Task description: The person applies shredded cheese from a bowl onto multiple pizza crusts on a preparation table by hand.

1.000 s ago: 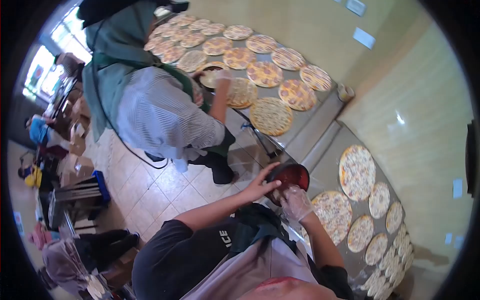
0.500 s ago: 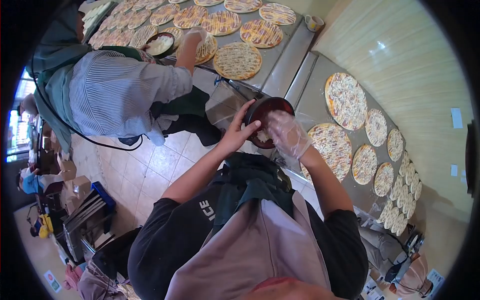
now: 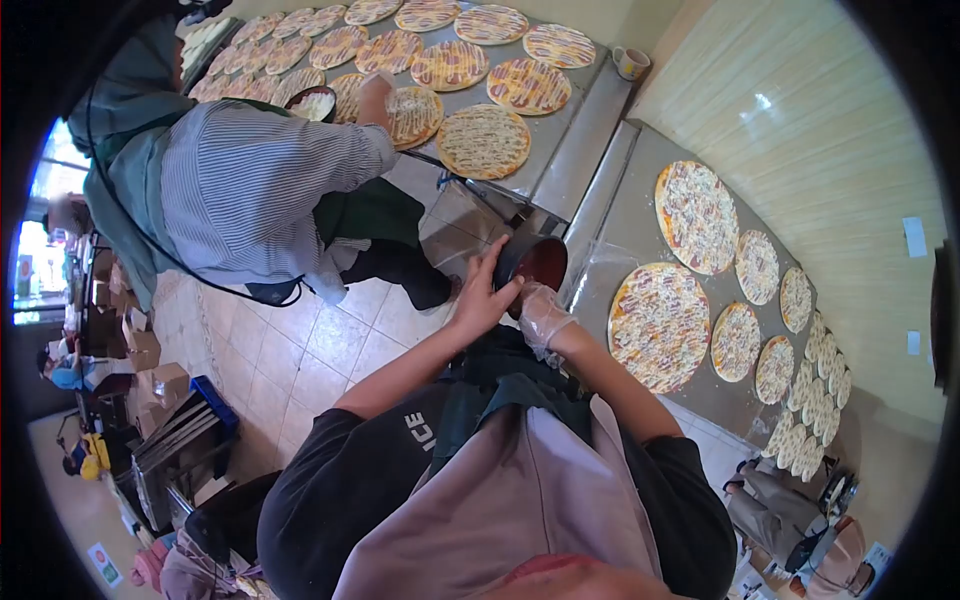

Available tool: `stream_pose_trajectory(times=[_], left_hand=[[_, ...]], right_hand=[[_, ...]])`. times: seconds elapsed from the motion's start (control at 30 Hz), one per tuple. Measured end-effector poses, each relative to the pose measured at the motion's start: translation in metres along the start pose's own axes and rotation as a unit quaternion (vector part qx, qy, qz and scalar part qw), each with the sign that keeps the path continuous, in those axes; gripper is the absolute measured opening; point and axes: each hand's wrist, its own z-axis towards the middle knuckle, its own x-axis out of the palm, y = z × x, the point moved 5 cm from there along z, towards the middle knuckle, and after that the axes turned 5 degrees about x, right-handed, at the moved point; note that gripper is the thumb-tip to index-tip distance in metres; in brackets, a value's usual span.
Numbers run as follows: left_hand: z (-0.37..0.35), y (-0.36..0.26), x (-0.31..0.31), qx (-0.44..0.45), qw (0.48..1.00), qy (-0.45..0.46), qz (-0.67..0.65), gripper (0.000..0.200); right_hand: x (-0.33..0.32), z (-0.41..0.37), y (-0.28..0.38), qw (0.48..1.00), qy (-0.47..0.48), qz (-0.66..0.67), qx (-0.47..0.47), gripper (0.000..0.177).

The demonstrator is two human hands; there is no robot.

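My left hand (image 3: 484,298) is wrapped round the side of a dark bowl (image 3: 545,262) with a reddish-brown inside. The bowl is tilted, its opening turned toward the right. In a clear plastic glove, my right hand (image 3: 541,315) is at the bowl's near rim, its fingers largely hidden there. To the right, a large pizza (image 3: 660,327) topped with white shreds lies on a grey metal table (image 3: 640,230). Another large pizza (image 3: 696,217) lies behind it, with several smaller ones (image 3: 736,342) alongside.
A co-worker in a striped shirt (image 3: 260,180) stands at the left, one gloved hand over the other table (image 3: 560,150), near a bowl of white topping (image 3: 314,104). Many pizzas (image 3: 484,141) cover that table. A mug (image 3: 631,63) stands at its corner. Cardboard boxes (image 3: 165,386) sit far left.
My right hand has moved from over the bowl's opening to its near rim. The bowl has tipped more toward the right, and the white shreds inside no longer show.
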Motion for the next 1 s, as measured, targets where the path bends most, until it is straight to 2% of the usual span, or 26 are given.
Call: stream_pose_trajectory(times=[0.03,0.1,0.13,0.17,0.2,0.23,0.3,0.33,0.37,0.43,0.47,0.53,0.57,0.6,0.63,0.67,0.77,0.8,0.83,0.9,0.93,0.97,1.0], left_hand=[[-0.003,0.002,0.0,0.0,1.0,-0.006,0.004,0.067],[-0.005,0.002,0.001,-0.002,1.0,-0.003,0.004,0.067],[-0.005,0.0,0.0,-0.057,0.998,0.013,-0.026,0.065],[-0.004,-0.002,-0.001,-0.053,0.998,0.007,-0.023,0.065],[-0.002,-0.002,-0.002,-0.065,0.998,0.002,-0.017,0.065],[0.0,-0.001,-0.004,-0.078,0.997,-0.002,-0.012,0.065],[0.002,0.004,-0.003,-0.09,0.996,-0.002,-0.012,0.064],[0.003,0.007,-0.003,-0.077,0.997,-0.018,-0.001,0.066],[0.004,0.011,-0.003,-0.064,0.997,-0.034,0.01,0.069],[0.007,0.012,-0.004,-0.086,0.996,-0.025,0.012,0.067],[0.008,0.013,-0.002,-0.111,0.994,-0.013,0.015,0.064],[0.014,0.013,-0.001,-0.116,0.993,-0.014,0.011,0.064],[0.018,0.014,0.001,-0.122,0.992,-0.015,0.011,0.065],[0.023,0.012,0.003,-0.121,0.992,-0.019,0.006,0.065],[0.028,0.009,0.006,-0.102,0.994,-0.028,-0.007,0.065],[0.033,0.007,0.008,-0.083,0.996,-0.037,-0.019,0.065],[0.043,-0.002,0.013,-0.081,0.995,-0.054,-0.037,0.065],[0.046,0.0,0.015,-0.084,0.994,-0.057,-0.036,0.065],[0.045,0.006,0.019,-0.112,0.99,-0.053,-0.065,0.064],[0.05,0.007,0.021,-0.136,0.985,-0.055,-0.094,0.063],[0.05,0.007,0.024,-0.175,0.963,-0.052,-0.196,0.063],[0.051,0.007,0.028,-0.214,0.929,-0.047,-0.298,0.062],[0.053,0.01,0.029,-0.215,0.928,-0.05,-0.3,0.062]], right_hand=[[-0.006,0.0,0.006,0.997,-0.017,0.073,-0.002,0.015],[-0.004,0.001,0.003,0.996,-0.016,0.092,0.005,0.012],[0.001,0.004,-0.002,0.994,-0.017,0.111,-0.016,0.013],[0.008,0.006,-0.006,0.991,-0.018,0.13,-0.036,0.014],[-0.009,0.007,-0.001,0.98,-0.025,0.197,0.004,0.015],[-0.01,0.01,0.0,0.981,-0.026,0.194,-0.003,0.015],[-0.01,0.015,-0.004,0.972,-0.008,0.232,0.044,0.016],[-0.012,0.019,-0.002,0.98,-0.076,0.184,0.028,0.008],[-0.011,0.021,0.0,0.98,-0.075,0.182,0.024,0.008],[-0.009,0.025,-0.008,0.942,-0.058,0.309,0.116,0.009],[-0.011,0.029,-0.01,0.944,-0.057,0.306,0.115,0.009],[-0.012,0.035,-0.025,0.908,-0.03,0.362,0.208,0.02],[-0.013,0.038,-0.026,0.91,-0.027,0.357,0.208,0.02],[-0.012,0.04,-0.031,0.739,-0.068,0.624,0.244,0.021],[-0.009,0.041,-0.035,0.491,-0.1,0.827,0.254,0.022],[-0.011,0.044,-0.043,0.496,-0.097,0.825,0.255,0.022],[-0.016,0.052,-0.075,0.456,-0.102,0.859,0.208,0.034],[-0.03,0.054,-0.069,0.44,-0.056,0.876,0.188,0.028],[-0.034,0.055,-0.07,0.437,-0.052,0.877,0.191,0.028],[-0.04,0.062,-0.077,0.482,-0.037,0.841,0.245,0.024],[-0.045,0.064,-0.077,0.529,-0.051,0.803,0.271,0.023],[-0.046,0.068,-0.082,0.531,-0.049,0.802,0.271,0.023],[-0.046,0.073,-0.085,0.54,-0.016,0.8,0.259,0.023]])
